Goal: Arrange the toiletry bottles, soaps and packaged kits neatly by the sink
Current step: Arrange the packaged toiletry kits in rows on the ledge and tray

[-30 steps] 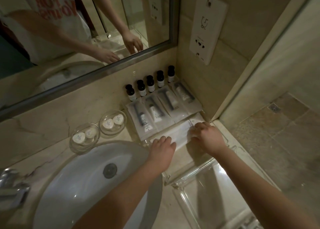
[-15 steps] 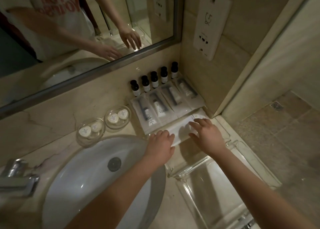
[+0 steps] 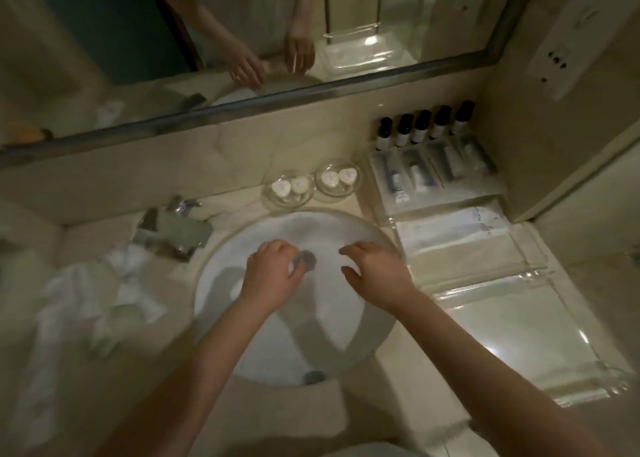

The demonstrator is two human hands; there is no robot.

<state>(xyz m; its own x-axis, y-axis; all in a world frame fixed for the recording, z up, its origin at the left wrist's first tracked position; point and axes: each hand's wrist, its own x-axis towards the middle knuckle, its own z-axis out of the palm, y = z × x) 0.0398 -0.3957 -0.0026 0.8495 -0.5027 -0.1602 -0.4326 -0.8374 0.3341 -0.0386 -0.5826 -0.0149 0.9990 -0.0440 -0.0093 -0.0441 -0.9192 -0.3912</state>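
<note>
Several small dark bottles (image 3: 421, 127) stand in a row against the back wall at the right. In front of them lie several clear packaged kits (image 3: 429, 171) side by side, and a white packet (image 3: 453, 228) lies crosswise below them. Two glass dishes (image 3: 289, 189) (image 3: 337, 179) each hold white soaps. Over the white sink (image 3: 329, 224) hover my left hand (image 3: 272, 273) and my right hand (image 3: 375, 273), both with loosely curled fingers and holding nothing. The left hand partly hides the drain.
A chrome tap (image 3: 173, 230) sits left of the sink, with a crumpled white towel (image 3: 93, 301) below it. A clear acrylic tray (image 3: 540, 335) lies on the counter at the right. A mirror runs along the back; a wall socket panel (image 3: 561, 55) is at the upper right.
Both hands have left the white packet and moved left and back over the sink basin. The view has swung left, bringing the tap and towel into sight.
</note>
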